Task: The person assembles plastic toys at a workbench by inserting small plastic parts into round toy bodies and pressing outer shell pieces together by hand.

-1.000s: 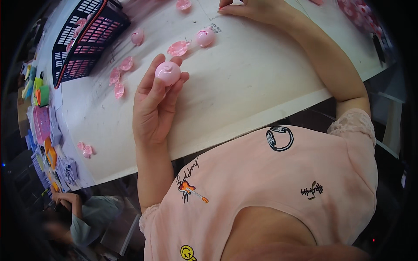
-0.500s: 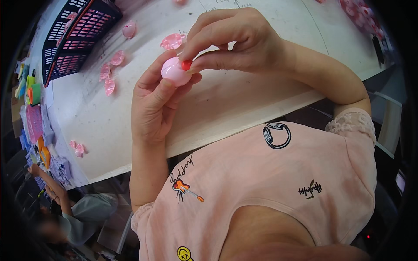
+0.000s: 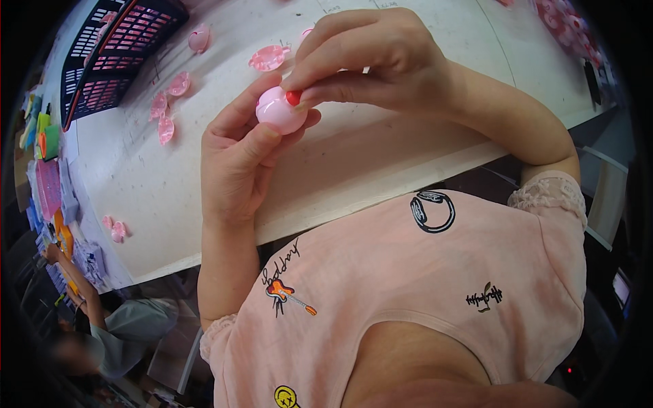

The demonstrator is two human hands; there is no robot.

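My left hand is closed around a glossy pink ball, with the thumb on its near side and fingers behind it. Against the ball's upper right side sits a small red piece. The thumb and forefinger of my right hand pinch that red piece where it meets the ball. Just beyond the ball, a translucent pink shell-shaped piece lies on the white table. Part of another pink thing shows behind my right fingers, mostly hidden.
A dark blue plastic basket holding pink pieces stands at the far left. Near it lie a pink ball and several pink shells. Small pink pieces lie by the left edge. A co-worker is at lower left; a red-and-pink bag at far right.
Both hands and the ball have shifted very slightly; the grip on ball and red piece stays the same. The view has moved a little, and more of the pink thing behind my right fingers shows.
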